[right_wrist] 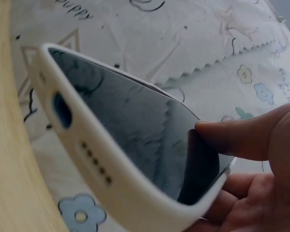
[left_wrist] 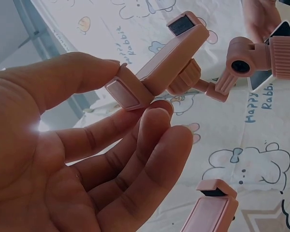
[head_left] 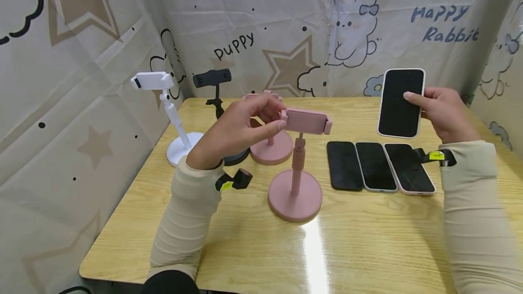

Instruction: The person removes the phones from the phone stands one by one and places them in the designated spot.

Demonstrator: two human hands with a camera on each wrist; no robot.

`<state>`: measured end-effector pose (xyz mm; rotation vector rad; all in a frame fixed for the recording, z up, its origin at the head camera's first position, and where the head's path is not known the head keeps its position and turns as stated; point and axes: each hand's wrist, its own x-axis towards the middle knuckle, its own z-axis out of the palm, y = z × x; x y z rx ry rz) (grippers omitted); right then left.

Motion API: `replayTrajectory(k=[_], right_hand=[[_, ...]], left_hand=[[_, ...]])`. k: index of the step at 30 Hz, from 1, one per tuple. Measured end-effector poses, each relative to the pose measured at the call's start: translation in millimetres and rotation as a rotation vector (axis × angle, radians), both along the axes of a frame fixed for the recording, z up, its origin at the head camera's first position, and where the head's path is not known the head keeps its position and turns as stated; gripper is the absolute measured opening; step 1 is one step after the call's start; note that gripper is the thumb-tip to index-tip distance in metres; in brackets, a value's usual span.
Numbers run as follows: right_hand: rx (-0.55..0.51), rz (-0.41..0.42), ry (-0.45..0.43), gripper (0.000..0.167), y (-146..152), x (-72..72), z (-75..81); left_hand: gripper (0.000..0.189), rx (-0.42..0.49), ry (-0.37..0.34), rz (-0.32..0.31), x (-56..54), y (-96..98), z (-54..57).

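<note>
My left hand point(head_left: 241, 126) pinches the left end of the clamp on a pink phone stand point(head_left: 297, 158). In the left wrist view, the thumb and index finger lie on either side of that clamp end point(left_wrist: 125, 92), and the clamp holds no phone. The stand's round base rests on the table. At the right, my right hand point(head_left: 449, 112) holds a smartphone point(head_left: 402, 103) in a white case upright above the table, screen towards me. In the right wrist view, the thumb presses the screen's edge, fingers behind the case point(right_wrist: 116, 159).
Three smartphones point(head_left: 376, 167) lie side by side on the wooden table point(head_left: 245, 248). Behind my left hand stand a white phone stand point(head_left: 175, 117), a black phone stand point(head_left: 212, 78) and another pink stand point(head_left: 271, 149). Printed cloth point(head_left: 294, 22) hangs around the table.
</note>
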<state>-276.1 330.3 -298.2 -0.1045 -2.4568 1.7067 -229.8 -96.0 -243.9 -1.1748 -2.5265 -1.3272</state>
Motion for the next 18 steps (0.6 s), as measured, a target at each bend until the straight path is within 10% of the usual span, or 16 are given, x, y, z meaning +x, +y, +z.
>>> replayTrajectory(k=[18], right_hand=[[0.462,0.141,-0.312,0.044,88.8,17.0,-31.2]], left_hand=[[0.025,-0.027,0.006,0.009,0.5,-4.9,0.7]])
